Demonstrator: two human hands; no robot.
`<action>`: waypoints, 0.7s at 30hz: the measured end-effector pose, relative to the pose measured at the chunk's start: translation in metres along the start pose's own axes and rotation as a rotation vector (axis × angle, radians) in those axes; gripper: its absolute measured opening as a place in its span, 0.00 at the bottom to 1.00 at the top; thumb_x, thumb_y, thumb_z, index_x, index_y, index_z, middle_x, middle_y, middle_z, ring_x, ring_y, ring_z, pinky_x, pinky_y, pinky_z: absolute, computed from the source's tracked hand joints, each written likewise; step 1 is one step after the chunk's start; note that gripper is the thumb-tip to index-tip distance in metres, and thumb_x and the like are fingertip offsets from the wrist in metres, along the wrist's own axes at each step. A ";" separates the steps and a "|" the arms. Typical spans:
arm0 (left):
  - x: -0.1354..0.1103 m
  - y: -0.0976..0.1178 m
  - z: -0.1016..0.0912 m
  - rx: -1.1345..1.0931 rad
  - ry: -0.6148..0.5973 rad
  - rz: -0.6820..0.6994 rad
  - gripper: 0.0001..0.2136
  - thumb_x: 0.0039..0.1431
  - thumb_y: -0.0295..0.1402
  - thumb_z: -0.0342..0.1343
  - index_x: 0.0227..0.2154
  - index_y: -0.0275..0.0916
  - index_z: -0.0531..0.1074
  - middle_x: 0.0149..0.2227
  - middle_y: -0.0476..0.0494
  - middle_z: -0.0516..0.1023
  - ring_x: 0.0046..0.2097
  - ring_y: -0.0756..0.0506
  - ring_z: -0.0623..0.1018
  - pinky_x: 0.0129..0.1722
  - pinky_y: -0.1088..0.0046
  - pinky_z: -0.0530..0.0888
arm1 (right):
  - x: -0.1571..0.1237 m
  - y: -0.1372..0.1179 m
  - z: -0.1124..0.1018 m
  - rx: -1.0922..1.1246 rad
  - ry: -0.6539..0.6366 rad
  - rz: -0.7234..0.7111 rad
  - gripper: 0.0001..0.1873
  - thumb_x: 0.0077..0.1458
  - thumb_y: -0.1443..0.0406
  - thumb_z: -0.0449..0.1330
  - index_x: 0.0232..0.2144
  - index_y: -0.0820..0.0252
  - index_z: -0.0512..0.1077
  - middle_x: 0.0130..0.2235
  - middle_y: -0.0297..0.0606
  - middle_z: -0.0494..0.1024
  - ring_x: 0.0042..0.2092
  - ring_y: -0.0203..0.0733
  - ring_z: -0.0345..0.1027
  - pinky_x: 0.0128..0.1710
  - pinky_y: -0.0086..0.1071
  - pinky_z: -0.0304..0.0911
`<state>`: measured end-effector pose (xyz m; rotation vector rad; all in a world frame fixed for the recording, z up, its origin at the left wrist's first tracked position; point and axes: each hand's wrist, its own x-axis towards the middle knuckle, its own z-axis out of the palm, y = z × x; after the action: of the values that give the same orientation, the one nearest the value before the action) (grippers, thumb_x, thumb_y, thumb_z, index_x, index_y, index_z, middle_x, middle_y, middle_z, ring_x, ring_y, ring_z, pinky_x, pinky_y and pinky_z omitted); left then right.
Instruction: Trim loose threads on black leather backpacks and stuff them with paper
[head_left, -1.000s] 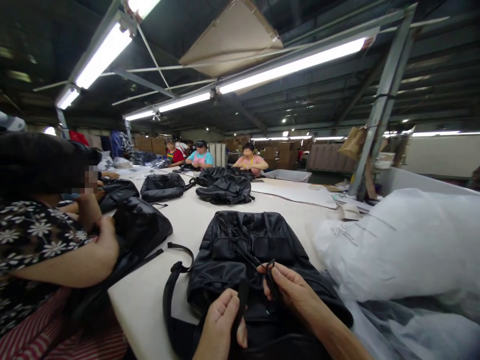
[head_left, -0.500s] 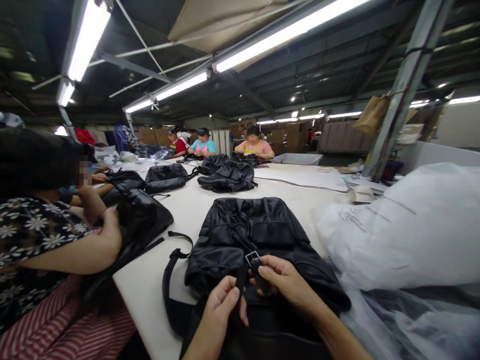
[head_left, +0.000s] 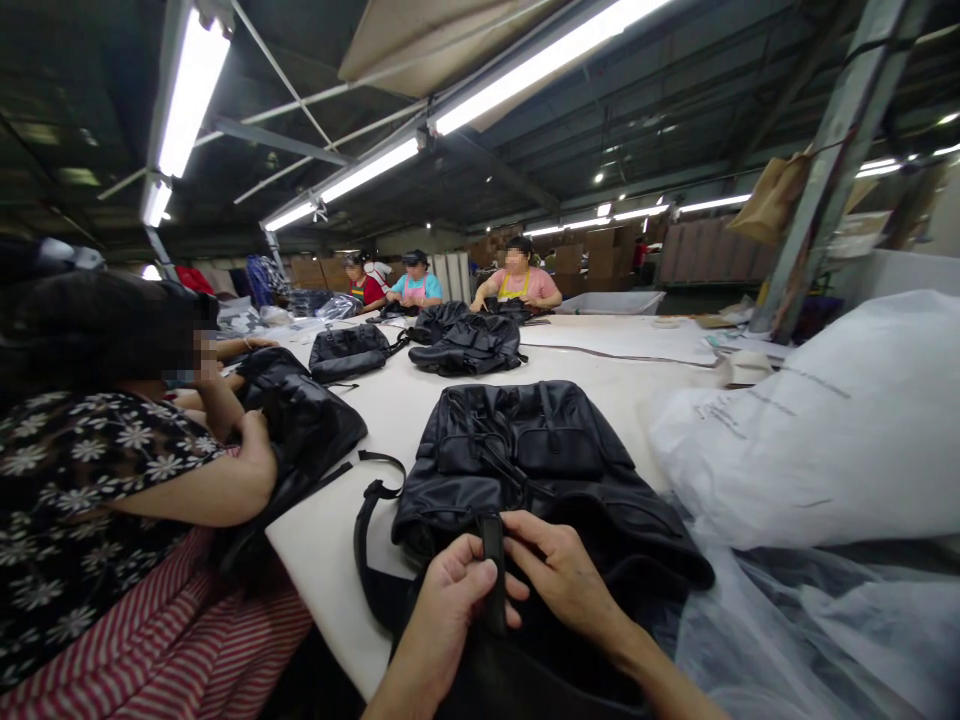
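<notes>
A black backpack (head_left: 525, 450) lies on the white table in front of me, its pocketed side up. My left hand (head_left: 457, 590) pinches a black strap (head_left: 493, 570) that stands up near the bag's lower part, thumb on its face. From the other side, my right hand (head_left: 559, 570) closes its fingers at the strap's upper end. The buckle is hidden from sight now. A loose webbing strap (head_left: 364, 540) curves off the bag's left side onto the table.
White plastic bags (head_left: 825, 430) bulge at the right edge. Further back on the table (head_left: 600, 365) lie more black backpacks (head_left: 472, 340). A co-worker in a flowered top (head_left: 112, 450) sits close on my left with a black bag. Several other people work across the table.
My hands have come together at the strap, which now stands more upright. The metal buckle seen before is no longer visible. The view has shifted slightly left.
</notes>
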<state>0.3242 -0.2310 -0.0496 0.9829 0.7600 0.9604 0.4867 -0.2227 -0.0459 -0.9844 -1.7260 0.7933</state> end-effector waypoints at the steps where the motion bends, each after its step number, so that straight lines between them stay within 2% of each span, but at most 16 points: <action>1: -0.001 0.001 0.001 0.002 0.016 -0.003 0.19 0.50 0.43 0.67 0.35 0.34 0.69 0.28 0.39 0.82 0.23 0.50 0.77 0.24 0.79 0.69 | -0.001 0.002 0.000 -0.007 0.020 -0.005 0.13 0.63 0.64 0.54 0.44 0.55 0.78 0.38 0.34 0.80 0.38 0.40 0.74 0.40 0.29 0.66; 5: -0.006 0.008 0.004 0.013 0.059 -0.024 0.22 0.48 0.46 0.67 0.33 0.34 0.67 0.25 0.40 0.81 0.21 0.51 0.76 0.23 0.80 0.68 | -0.002 0.010 -0.001 -0.043 0.066 -0.025 0.15 0.62 0.63 0.54 0.46 0.55 0.78 0.45 0.38 0.81 0.44 0.44 0.76 0.47 0.34 0.68; 9: -0.008 0.008 0.003 -0.002 0.075 -0.015 0.22 0.48 0.45 0.67 0.36 0.34 0.67 0.25 0.41 0.81 0.21 0.50 0.76 0.23 0.79 0.67 | -0.004 0.012 0.000 -0.056 0.005 -0.079 0.15 0.62 0.63 0.53 0.44 0.54 0.79 0.41 0.38 0.82 0.41 0.44 0.76 0.45 0.34 0.70; 14: -0.008 0.001 0.000 -0.027 0.138 0.033 0.18 0.51 0.43 0.65 0.33 0.38 0.63 0.25 0.45 0.80 0.20 0.50 0.76 0.23 0.78 0.68 | -0.007 0.010 -0.001 -0.112 -0.087 -0.161 0.14 0.61 0.68 0.52 0.41 0.56 0.78 0.38 0.38 0.81 0.39 0.41 0.76 0.40 0.31 0.69; 17: -0.013 0.005 0.000 -0.021 0.147 0.071 0.20 0.51 0.39 0.65 0.42 0.40 0.62 0.27 0.47 0.80 0.23 0.49 0.76 0.25 0.76 0.69 | -0.007 0.006 -0.004 -0.209 -0.133 -0.280 0.18 0.62 0.71 0.48 0.41 0.57 0.77 0.42 0.41 0.81 0.44 0.41 0.75 0.43 0.31 0.70; 19: -0.018 0.010 -0.001 0.008 0.100 0.080 0.23 0.50 0.36 0.65 0.47 0.39 0.64 0.28 0.48 0.79 0.25 0.48 0.76 0.28 0.75 0.70 | -0.007 0.004 -0.005 -0.314 -0.130 -0.363 0.20 0.62 0.71 0.47 0.42 0.57 0.78 0.44 0.42 0.81 0.45 0.42 0.75 0.43 0.33 0.71; 21: -0.022 0.015 -0.002 0.050 0.055 0.081 0.21 0.50 0.36 0.64 0.47 0.37 0.69 0.28 0.48 0.77 0.27 0.49 0.75 0.30 0.75 0.70 | -0.007 0.003 -0.005 -0.439 -0.084 -0.445 0.19 0.63 0.71 0.48 0.44 0.57 0.78 0.45 0.43 0.81 0.45 0.44 0.76 0.44 0.35 0.72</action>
<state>0.3090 -0.2471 -0.0349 1.0402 0.7985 1.0464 0.4941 -0.2270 -0.0495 -0.8027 -2.1412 0.1711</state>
